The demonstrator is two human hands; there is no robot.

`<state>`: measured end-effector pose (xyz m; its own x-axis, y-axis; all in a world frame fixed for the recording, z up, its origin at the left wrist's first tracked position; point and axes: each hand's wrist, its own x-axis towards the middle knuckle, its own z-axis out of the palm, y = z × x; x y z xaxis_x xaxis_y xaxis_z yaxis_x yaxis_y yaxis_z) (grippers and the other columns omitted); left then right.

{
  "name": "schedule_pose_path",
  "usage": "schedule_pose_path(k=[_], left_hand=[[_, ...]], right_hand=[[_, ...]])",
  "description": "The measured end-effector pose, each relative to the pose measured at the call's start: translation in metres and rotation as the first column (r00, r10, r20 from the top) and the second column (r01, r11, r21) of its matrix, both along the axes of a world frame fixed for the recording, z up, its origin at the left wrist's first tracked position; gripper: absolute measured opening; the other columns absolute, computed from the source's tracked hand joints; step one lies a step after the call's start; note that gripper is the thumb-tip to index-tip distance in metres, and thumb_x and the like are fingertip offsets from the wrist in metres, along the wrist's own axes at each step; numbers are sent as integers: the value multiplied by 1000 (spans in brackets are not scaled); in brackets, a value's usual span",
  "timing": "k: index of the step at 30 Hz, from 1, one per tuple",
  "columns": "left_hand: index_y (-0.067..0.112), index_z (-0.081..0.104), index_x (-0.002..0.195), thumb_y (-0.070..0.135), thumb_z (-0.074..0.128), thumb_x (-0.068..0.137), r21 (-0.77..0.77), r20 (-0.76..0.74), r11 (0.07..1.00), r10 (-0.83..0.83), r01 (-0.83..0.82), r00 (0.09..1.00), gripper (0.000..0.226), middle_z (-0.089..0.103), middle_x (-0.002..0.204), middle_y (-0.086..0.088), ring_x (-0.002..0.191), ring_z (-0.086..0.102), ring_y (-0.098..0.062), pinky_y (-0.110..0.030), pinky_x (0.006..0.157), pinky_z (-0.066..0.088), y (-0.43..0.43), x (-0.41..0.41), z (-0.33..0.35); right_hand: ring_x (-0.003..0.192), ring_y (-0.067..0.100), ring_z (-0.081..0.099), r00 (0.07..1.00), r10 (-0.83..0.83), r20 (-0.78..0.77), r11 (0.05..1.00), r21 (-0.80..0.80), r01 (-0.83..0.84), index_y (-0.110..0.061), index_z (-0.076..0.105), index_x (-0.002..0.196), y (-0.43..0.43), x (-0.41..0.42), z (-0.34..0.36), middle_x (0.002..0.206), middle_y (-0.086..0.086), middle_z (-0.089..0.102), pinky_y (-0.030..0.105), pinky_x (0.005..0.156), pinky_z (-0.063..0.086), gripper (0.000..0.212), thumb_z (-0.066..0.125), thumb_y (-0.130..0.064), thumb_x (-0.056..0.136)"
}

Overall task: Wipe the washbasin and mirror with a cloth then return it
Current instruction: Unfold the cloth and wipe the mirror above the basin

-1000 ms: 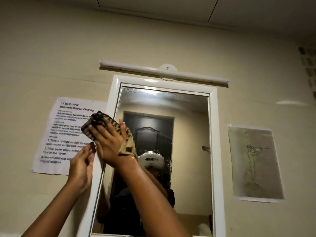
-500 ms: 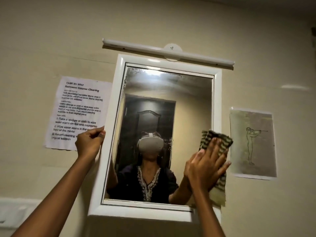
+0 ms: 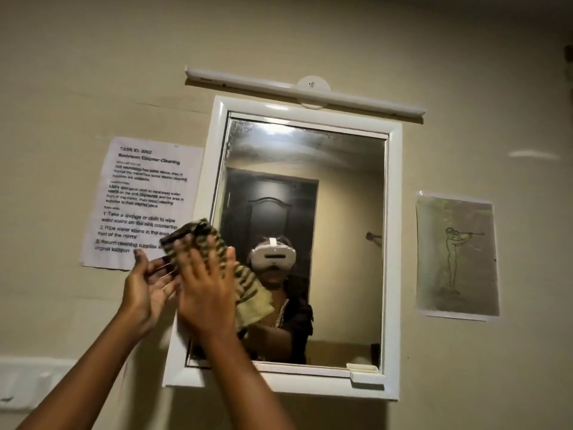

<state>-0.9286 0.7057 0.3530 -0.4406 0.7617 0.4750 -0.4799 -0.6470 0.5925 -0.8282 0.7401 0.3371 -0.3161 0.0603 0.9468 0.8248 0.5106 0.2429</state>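
Note:
A white-framed mirror hangs on the beige wall. My right hand presses a striped green-and-dark cloth flat against the mirror's left side, over the frame's left edge. My left hand is just left of it, fingers spread, touching the frame's left edge and holding nothing. The washbasin is out of view. The glass reflects a person wearing a white headset.
A printed task sheet is taped to the wall left of the mirror. A drawing on paper hangs to the right. A white tube light runs above the frame. A white fixture sits at the lower left.
My right hand has swept the cloth from the mirror's right edge back to its left side. My left hand has shifted slightly lower beside the frame.

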Motion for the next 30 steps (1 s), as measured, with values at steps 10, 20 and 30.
schedule_pose_path(k=[10, 20, 30], left_hand=[[8, 67, 102, 6, 62, 84, -55, -449, 921, 323, -387, 833, 18, 67, 94, -15, 78, 64, -26, -34, 73, 55, -13, 2, 4], [5, 70, 101, 4, 71, 77, 16, -532, 772, 544, -635, 649, 24, 69, 93, -6, 87, 65, -23, -40, 93, 51, -21, 21, -12], [3, 65, 107, 36, 39, 97, -86, -388, 941, 271, -328, 881, 43, 66, 92, -13, 84, 64, -18, -27, 76, 54, -16, 4, -15]], right_hand=[[138, 22, 33, 995, -49, -82, 998, 43, 53, -31, 40, 139, 16, 92, -6, 137, -7, 56, 52, 112, 12, 63, 59, -28, 80], [140, 37, 24, 541, -304, -784, 952, -276, 135, -28, 2, 148, 26, 223, -39, 157, 8, 21, 60, 115, 8, 62, 30, -34, 93], [140, 29, 28, 922, -51, -384, 988, -152, -9, -25, 27, 144, 0, 58, -34, 149, 6, 40, 58, 115, 16, 56, 39, -38, 91]])
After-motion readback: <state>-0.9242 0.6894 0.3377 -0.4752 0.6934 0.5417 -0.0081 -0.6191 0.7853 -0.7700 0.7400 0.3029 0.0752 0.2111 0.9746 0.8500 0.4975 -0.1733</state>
